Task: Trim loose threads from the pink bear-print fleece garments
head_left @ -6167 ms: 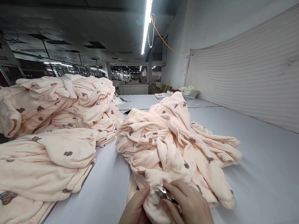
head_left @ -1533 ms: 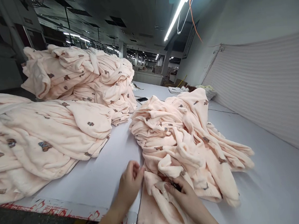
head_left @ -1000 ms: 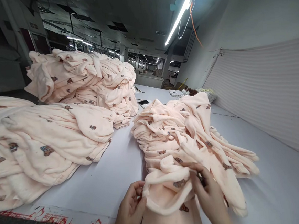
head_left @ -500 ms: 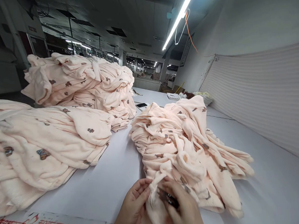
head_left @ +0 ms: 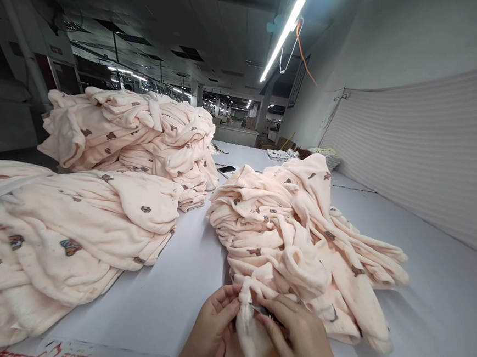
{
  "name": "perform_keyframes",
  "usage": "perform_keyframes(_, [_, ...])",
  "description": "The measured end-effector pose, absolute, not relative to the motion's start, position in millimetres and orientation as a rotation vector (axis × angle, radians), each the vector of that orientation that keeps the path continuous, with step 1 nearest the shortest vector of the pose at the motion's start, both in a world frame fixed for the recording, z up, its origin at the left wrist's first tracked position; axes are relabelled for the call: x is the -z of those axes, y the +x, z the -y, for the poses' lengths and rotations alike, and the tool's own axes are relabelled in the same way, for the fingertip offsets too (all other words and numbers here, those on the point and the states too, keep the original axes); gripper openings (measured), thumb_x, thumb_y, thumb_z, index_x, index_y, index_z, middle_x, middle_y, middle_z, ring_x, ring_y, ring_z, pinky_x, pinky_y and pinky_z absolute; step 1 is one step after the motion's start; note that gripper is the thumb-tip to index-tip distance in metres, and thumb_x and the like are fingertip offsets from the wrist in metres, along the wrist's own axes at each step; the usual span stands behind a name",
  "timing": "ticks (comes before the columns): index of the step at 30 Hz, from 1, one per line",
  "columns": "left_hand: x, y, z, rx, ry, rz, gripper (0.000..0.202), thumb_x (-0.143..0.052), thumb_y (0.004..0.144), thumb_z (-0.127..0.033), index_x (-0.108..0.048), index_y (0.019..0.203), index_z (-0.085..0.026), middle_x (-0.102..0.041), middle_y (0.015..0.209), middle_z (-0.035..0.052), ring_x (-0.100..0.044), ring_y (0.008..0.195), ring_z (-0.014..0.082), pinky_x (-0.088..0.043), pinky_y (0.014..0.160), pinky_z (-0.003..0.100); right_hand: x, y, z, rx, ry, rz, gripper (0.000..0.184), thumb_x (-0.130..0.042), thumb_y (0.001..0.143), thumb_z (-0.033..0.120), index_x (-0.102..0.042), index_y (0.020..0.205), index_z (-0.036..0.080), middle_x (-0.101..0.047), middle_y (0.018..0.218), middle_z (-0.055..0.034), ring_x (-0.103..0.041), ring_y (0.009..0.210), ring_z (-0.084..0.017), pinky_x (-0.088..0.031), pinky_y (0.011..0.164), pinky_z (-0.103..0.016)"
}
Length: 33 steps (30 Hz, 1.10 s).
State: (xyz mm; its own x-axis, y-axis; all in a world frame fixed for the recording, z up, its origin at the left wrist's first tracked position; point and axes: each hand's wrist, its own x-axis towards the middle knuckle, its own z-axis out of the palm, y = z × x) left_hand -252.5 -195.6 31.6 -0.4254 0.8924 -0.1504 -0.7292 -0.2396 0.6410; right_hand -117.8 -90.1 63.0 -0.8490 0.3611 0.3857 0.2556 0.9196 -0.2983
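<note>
At the bottom centre, my left hand (head_left: 211, 329) pinches the edge of a pale pink fleece garment (head_left: 247, 332) between thumb and fingers. A seam runs along the gripped part. My right hand (head_left: 298, 333) is closed around small thread snips (head_left: 260, 310) with a dark handle. Their metal tip points left and lies against the fabric, just right of my left fingertips. Most of the handle is hidden by my right fingers. Just beyond both hands rises a heap of the same pink fleece (head_left: 262, 220) with small bear prints, its sleeves or legs trailing right.
A wide pink fleece pile (head_left: 81, 229) covers the table's left side, with a taller stack (head_left: 135, 126) behind it. A phone (head_left: 227, 169) and papers (head_left: 278, 154) lie farther back on the white table (head_left: 170, 305). Striped cloth (head_left: 418, 153) hangs along the right wall.
My right hand has turned and shifted slightly right, and the snips' metal tip now shows against the fabric. My left hand keeps its pinch in nearly the same place.
</note>
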Motion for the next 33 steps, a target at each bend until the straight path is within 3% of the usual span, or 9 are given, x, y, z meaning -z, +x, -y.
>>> perform_keyframes(4, [-32.7, -254.8, 193.2, -1.861, 0.265, -0.755, 0.015, -0.067, 0.080, -0.015, -0.065, 0.096, -0.016, -0.072, 0.090, 0.0052, -0.066, 0.086, 0.0162, -0.048, 0.078, 0.026, -61.1, -116.0, 89.7, -0.233, -0.345, 2.701, 0.032, -0.062, 0.083, 0.027, -0.062, 0.115, 0.026, -0.073, 0.098, -0.0041, -0.069, 0.082, -0.024, -0.053, 0.074, -0.033])
perform_keyframes(7, [-31.5, -254.8, 191.4, -1.851, 0.238, -0.741, 0.017, -0.067, 0.079, -0.014, -0.065, 0.097, -0.015, -0.072, 0.091, 0.0063, -0.066, 0.085, 0.0162, -0.048, 0.078, 0.026, -55.5, -117.1, 92.4, -0.072, -0.351, 2.645, 0.028, -0.054, 0.088, 0.026, -0.064, 0.113, 0.023, -0.073, 0.096, -0.0063, -0.068, 0.081, -0.027, -0.051, 0.079, -0.040])
perform_keyframes(11, [-27.0, -254.7, 190.4, -1.829, 0.224, -0.735, 0.018, -0.067, 0.080, -0.014, -0.064, 0.098, -0.014, -0.072, 0.090, 0.0073, -0.067, 0.083, 0.0167, -0.049, 0.077, 0.028, -52.4, -116.0, 91.8, -0.080, -0.383, 2.629, 0.026, -0.051, 0.089, 0.026, -0.064, 0.112, 0.023, -0.073, 0.094, -0.0058, -0.069, 0.078, -0.024, -0.052, 0.066, -0.033])
perform_keyframes(16, [-28.3, -255.6, 187.9, -1.818, 0.194, -0.713, 0.017, -0.065, 0.079, -0.010, -0.066, 0.095, -0.015, -0.073, 0.087, 0.0072, -0.067, 0.083, 0.0175, -0.049, 0.077, 0.028, -49.0, -112.1, 88.0, -0.105, -0.359, 2.578, 0.029, -0.051, 0.089, 0.025, -0.063, 0.116, 0.024, -0.073, 0.101, -0.0061, -0.069, 0.082, -0.024, -0.053, 0.071, -0.034])
perform_keyframes(23, [-36.2, -256.5, 185.9, -1.674, 0.251, -0.651, 0.014, -0.063, 0.075, -0.004, -0.070, 0.085, -0.011, -0.072, 0.073, 0.0081, -0.067, 0.076, 0.0187, -0.047, 0.071, 0.027, -57.1, -120.9, 62.7, -0.486, -0.597, 2.512, 0.029, -0.055, 0.089, 0.030, -0.063, 0.116, 0.027, -0.069, 0.114, -0.0047, -0.063, 0.106, -0.026, -0.052, 0.084, -0.035])
perform_keyframes(28, [-29.2, -261.9, 182.2, -1.658, 0.268, -0.557, 0.020, -0.059, 0.077, -0.001, -0.070, 0.089, -0.011, -0.072, 0.075, 0.0081, -0.067, 0.077, 0.0171, -0.046, 0.075, 0.028, -64.5, -130.7, 54.4, -0.856, -0.585, 2.388, 0.021, -0.057, 0.087, 0.032, -0.063, 0.105, 0.022, -0.069, 0.107, -0.0062, -0.064, 0.101, -0.024, -0.051, 0.085, -0.032])
perform_keyframes(30, [-28.4, -262.9, 180.7, -1.654, 0.275, -0.533, 0.021, -0.057, 0.077, 0.000, -0.071, 0.089, -0.011, -0.072, 0.076, 0.0080, -0.066, 0.074, 0.0158, -0.045, 0.074, 0.027, -63.0, -132.8, 61.7, -0.952, -0.491, 2.358, 0.016, -0.061, 0.083, 0.026, -0.062, 0.099, 0.023, -0.067, 0.104, -0.0048, -0.062, 0.100, -0.022, -0.050, 0.084, -0.029])
perform_keyframes(33, [-29.0, -261.9, 180.5, -1.663, 0.297, -0.486, 0.018, -0.055, 0.078, -0.003, -0.070, 0.084, -0.010, -0.071, 0.074, 0.0076, -0.065, 0.071, 0.0152, -0.045, 0.072, 0.026, -58.0, -136.0, 73.5, -0.821, -0.388, 2.381, 0.024, -0.056, 0.076, 0.010, -0.061, 0.095, 0.023, -0.062, 0.105, -0.0047, -0.059, 0.098, -0.021, -0.047, 0.082, -0.029])
